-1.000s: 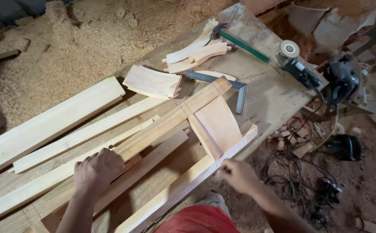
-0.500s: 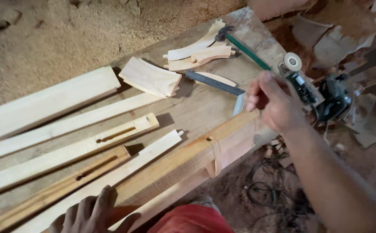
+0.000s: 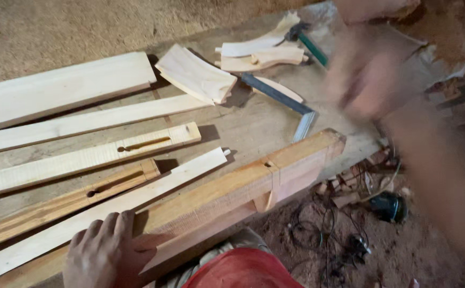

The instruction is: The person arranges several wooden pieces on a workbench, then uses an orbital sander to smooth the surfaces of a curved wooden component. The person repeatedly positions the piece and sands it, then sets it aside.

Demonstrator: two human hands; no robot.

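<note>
Left hand [image 3: 107,250] presses flat on reddish jointed beam [image 3: 253,181]; right hand [image 3: 366,80] blurred, grip unclear.

We see our right hand [image 3: 368,80] only as a motion-blurred smear, so we cannot tell its grip or whether it holds anything. Our left hand [image 3: 107,253] is cut off by the bottom edge. The long boards [image 3: 56,88] run past the left edge, their ends unseen.
</note>
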